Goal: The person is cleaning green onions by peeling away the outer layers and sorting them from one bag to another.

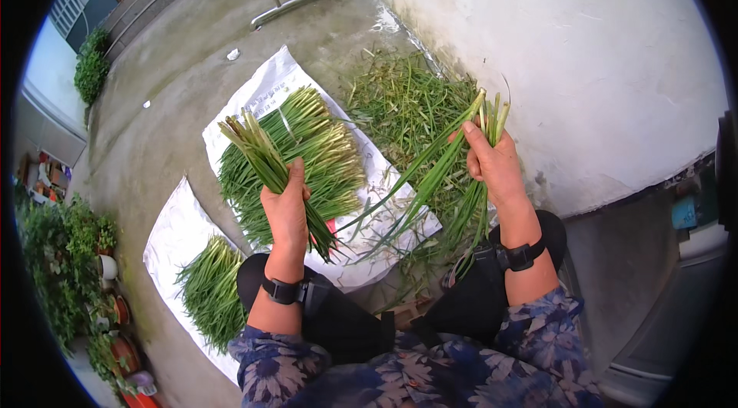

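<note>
My left hand [286, 204] is closed around a bundle of long green leafy stalks [262, 157], which look like garlic chives, pale ends pointing up and away. My right hand [494, 157] grips a looser bunch of the same stalks [429, 189] near its pale ends, between thumb and fingers; the leaves hang down and to the left. Below and between the hands, a large pile of aligned stalks [323, 148] lies on a white woven sack [375, 177]. A smaller pile [213, 293] rests on another white sack [173, 235] at the lower left.
Loose leaf trimmings [415, 99] are heaped on the concrete floor beside a white wall [553, 62]. A metal frame [294, 4] stands at the top. Potted plants [75, 252] line the left side. A grey object [663, 316] is at the lower right.
</note>
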